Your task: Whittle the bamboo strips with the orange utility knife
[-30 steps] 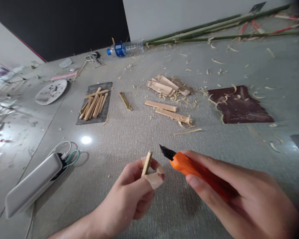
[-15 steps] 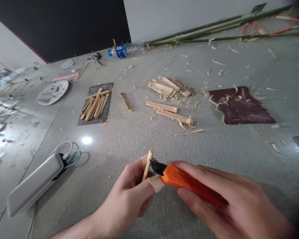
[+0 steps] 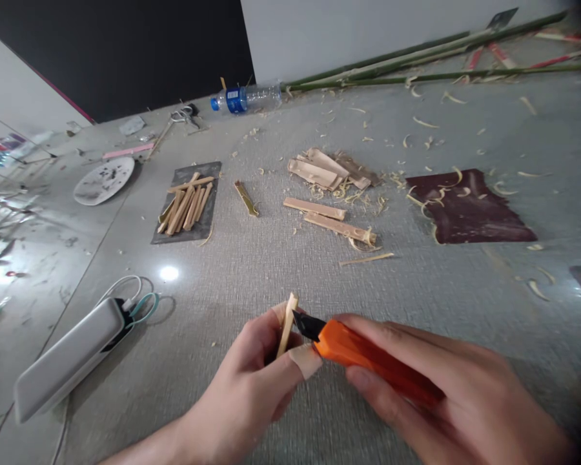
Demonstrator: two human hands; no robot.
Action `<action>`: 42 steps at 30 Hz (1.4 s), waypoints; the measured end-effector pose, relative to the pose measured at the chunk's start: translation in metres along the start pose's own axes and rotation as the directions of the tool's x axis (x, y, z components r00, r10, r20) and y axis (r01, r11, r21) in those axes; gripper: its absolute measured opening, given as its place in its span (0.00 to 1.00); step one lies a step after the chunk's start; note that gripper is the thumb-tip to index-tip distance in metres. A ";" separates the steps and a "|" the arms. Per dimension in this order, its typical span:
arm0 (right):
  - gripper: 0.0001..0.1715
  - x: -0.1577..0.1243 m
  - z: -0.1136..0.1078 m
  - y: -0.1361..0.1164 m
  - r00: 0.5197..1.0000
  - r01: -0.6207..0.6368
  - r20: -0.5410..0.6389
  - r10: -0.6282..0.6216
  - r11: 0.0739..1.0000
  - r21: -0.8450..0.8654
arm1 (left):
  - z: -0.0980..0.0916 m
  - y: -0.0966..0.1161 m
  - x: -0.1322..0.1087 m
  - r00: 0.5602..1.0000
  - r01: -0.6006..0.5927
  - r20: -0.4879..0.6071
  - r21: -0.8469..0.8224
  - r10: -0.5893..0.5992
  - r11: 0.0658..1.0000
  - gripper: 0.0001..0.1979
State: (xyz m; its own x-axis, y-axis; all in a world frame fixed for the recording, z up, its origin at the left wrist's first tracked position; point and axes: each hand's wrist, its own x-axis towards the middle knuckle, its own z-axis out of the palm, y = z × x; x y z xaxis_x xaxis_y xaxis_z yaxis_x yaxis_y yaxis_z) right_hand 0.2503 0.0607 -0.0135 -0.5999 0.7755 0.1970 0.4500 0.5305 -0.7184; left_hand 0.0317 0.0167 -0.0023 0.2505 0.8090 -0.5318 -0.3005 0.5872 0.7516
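A short, pale strip of split bamboo (image 3: pixel 287 324) stands tilted in my left hand (image 3: pixel 254 378), pinched between the fingers and thumb. Tape wraps the thumb tip and a finger. My right hand (image 3: pixel 465 387) grips an orange utility knife (image 3: pixel 368 358). Its black blade lies against the right side of the strip, near the upper end. My left thumb tip is close to the front of the knife handle. Beyond my hands lie two flat bamboo pieces (image 3: pixel 314 208) and a thin sliver (image 3: pixel 366 259).
Bamboo sticks (image 3: pixel 188 206) lie on a dark sheet at left, with a power bank (image 3: pixel 72 355) nearer me. A pile of slats (image 3: pixel 319 168), curled shavings, brown sandpaper (image 3: pixel 474 210), a plastic bottle (image 3: pixel 256 98), scissors (image 3: pixel 184 115), a white plate (image 3: pixel 104 181) and green bamboo poles (image 3: pixel 392 64) lie farther off.
Almost nothing differs. The knife and both hands have shifted very slightly, and the blade still touches the bamboo strip near its upper end.
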 end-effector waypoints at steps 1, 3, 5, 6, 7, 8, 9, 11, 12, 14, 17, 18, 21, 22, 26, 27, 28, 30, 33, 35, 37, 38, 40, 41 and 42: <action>0.18 0.000 0.000 0.000 1.000 0.003 0.002 -0.003 1.000 0.000 | 0.000 0.000 0.000 1.000 0.002 -0.002 -0.002 -0.002 1.000 0.18; 0.18 -0.001 0.000 0.000 1.000 0.003 0.003 -0.003 1.000 -0.001 | 0.000 -0.001 0.001 1.000 0.001 -0.004 0.001 -0.001 1.000 0.18; 0.18 -0.001 0.000 0.001 1.000 -0.005 0.002 0.005 1.000 -0.005 | 0.000 -0.001 0.001 1.000 0.001 -0.010 0.015 0.000 1.000 0.18; 0.17 -0.001 0.000 0.001 1.000 -0.007 -0.001 0.007 1.000 -0.006 | 0.000 -0.001 0.001 1.000 -0.004 -0.015 0.024 0.004 1.000 0.18; 0.17 -0.002 0.000 0.001 1.000 -0.010 -0.002 0.010 1.000 -0.006 | -0.001 -0.001 0.001 1.000 -0.010 -0.016 0.032 0.011 0.999 0.18; 0.16 -0.002 0.001 0.001 1.000 -0.011 0.000 0.011 1.000 -0.005 | -0.001 -0.001 0.000 1.000 -0.017 -0.019 0.039 0.018 0.999 0.18; 0.16 -0.002 0.001 0.001 1.000 -0.013 0.002 0.013 1.000 -0.006 | -0.001 -0.001 0.000 0.999 -0.023 -0.022 0.043 0.024 0.999 0.19; 0.17 -0.001 0.001 0.001 1.000 -0.016 0.010 0.016 1.000 -0.007 | -0.002 -0.001 0.000 0.999 -0.030 -0.019 0.046 0.031 0.998 0.19; 0.17 -0.001 0.001 0.001 1.000 -0.020 0.017 0.020 1.000 -0.007 | -0.002 -0.001 -0.001 0.999 -0.030 -0.015 0.050 0.030 0.998 0.19; 0.16 0.000 0.001 0.000 1.000 -0.016 0.016 0.016 1.000 0.000 | -0.003 -0.002 -0.001 0.999 -0.039 -0.017 0.064 0.040 0.997 0.19; 0.15 0.003 0.000 -0.002 1.000 -0.022 0.007 0.022 1.000 0.004 | -0.003 -0.003 -0.002 0.996 -0.081 -0.031 0.097 0.084 0.992 0.21; 0.15 0.004 0.000 -0.002 1.000 -0.028 0.005 0.028 1.000 0.005 | -0.002 -0.003 -0.002 0.994 -0.096 -0.037 0.111 0.101 0.989 0.22; 0.16 0.005 -0.001 -0.004 0.998 -0.057 0.019 0.056 0.998 0.021 | 0.001 -0.002 -0.003 0.991 -0.123 -0.034 0.155 0.129 0.980 0.23; 0.16 0.004 -0.002 -0.005 0.998 -0.062 0.013 0.062 0.998 0.028 | 0.002 -0.002 -0.003 0.991 -0.129 -0.022 0.163 0.134 0.978 0.22; 0.17 -0.003 -0.002 -0.005 0.996 -0.034 -0.083 0.035 0.999 0.011 | 0.007 0.001 -0.004 0.992 -0.126 -0.001 0.136 0.128 0.983 0.21; 0.17 -0.005 -0.001 -0.005 0.995 -0.019 -0.102 0.018 1.000 -0.006 | 0.008 0.002 -0.004 0.993 -0.117 -0.010 0.120 0.119 0.986 0.21; 0.19 -0.007 0.000 -0.005 0.994 -0.006 -0.111 0.003 1.000 -0.029 | 0.009 0.002 -0.004 0.994 -0.103 -0.018 0.101 0.106 0.989 0.21; 0.21 -0.011 0.002 -0.004 0.992 0.015 -0.120 -0.025 0.996 -0.087 | 0.010 0.002 -0.005 0.997 -0.068 -0.026 0.079 0.070 0.995 0.21; 0.23 -0.013 0.003 -0.001 0.991 0.037 -0.119 -0.060 0.982 -0.187 | 0.009 -0.001 -0.004 0.999 -0.017 -0.033 0.070 0.019 0.997 0.22; 0.23 -0.011 0.000 0.003 0.986 0.023 -0.150 -0.068 0.959 -0.281 | 0.011 -0.004 -0.004 0.999 0.002 -0.053 0.064 0.002 0.998 0.23; 0.21 -0.007 -0.006 0.009 0.968 -0.088 -0.251 -0.018 0.909 -0.407 | 0.014 -0.007 -0.005 1.000 -0.007 -0.007 0.095 0.007 0.995 0.25; 0.22 -0.005 -0.009 0.011 0.947 -0.189 -0.320 0.038 0.869 -0.457 | 0.016 -0.007 -0.006 0.999 -0.010 0.037 0.124 0.005 0.992 0.27; 0.26 -0.003 -0.012 0.015 0.907 -0.293 -0.415 0.070 0.813 -0.503 | 0.018 -0.008 -0.007 0.995 0.003 0.098 0.140 -0.017 0.990 0.27; 0.26 -0.003 -0.011 0.015 0.914 -0.276 -0.398 0.071 0.828 -0.488 | 0.018 -0.007 -0.007 0.994 0.034 0.101 0.116 -0.046 0.993 0.26; 0.25 -0.003 -0.010 0.014 0.925 -0.239 -0.374 0.058 0.855 -0.461 | 0.016 -0.007 -0.007 0.993 0.077 0.080 0.068 -0.083 0.995 0.25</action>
State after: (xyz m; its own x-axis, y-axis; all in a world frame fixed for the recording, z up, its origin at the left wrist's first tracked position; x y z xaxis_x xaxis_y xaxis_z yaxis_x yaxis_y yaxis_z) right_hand 0.2651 0.0693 -0.0173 -0.2816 0.8764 0.3907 0.8330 0.4254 -0.3537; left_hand 0.0470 0.0070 0.0024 0.3473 0.7528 -0.5592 -0.2167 0.6446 0.7332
